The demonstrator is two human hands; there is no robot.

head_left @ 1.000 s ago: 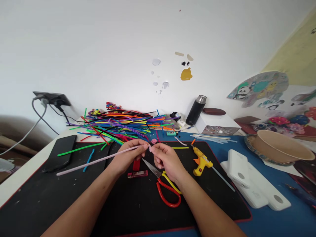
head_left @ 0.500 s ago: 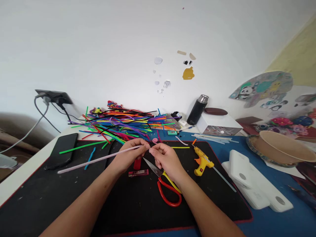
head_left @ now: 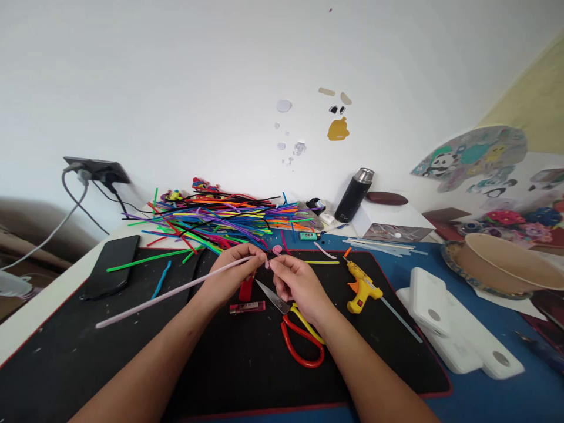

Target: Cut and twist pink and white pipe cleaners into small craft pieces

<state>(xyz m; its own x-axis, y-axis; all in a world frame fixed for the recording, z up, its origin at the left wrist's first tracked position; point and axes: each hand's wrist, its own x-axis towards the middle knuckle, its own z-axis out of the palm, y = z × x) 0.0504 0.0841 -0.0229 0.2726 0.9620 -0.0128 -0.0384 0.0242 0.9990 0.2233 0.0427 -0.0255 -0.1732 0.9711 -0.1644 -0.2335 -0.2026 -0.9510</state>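
A long pale pink pipe cleaner (head_left: 154,298) slants down to the left from the fingers of my left hand (head_left: 231,271), which pinch it near its upper end. That end shows as a small bent or curled tip between both hands. My right hand (head_left: 302,285) has thumb and forefinger pressed together at this tip. Just behind the fingertips lies a small pink coil (head_left: 277,249). Beneath my right hand, scissors (head_left: 274,298) with one red and one yellow handle rest on the black mat (head_left: 247,376). A pinkish-red lighter (head_left: 247,308) and a red object (head_left: 245,289) lie under my left hand.
Many coloured pipe cleaners (head_left: 220,220) are heaped along the wall. A yellow glue gun (head_left: 363,288) lies to the right, near white devices (head_left: 445,311) and a bowl (head_left: 506,258). A phone (head_left: 112,264) lies left; a black flask (head_left: 352,197) stands at the back.
The free end of the pipe cleaner has swung slightly down and left. My fingertips have shifted a little, and more of the bent tip shows between them.
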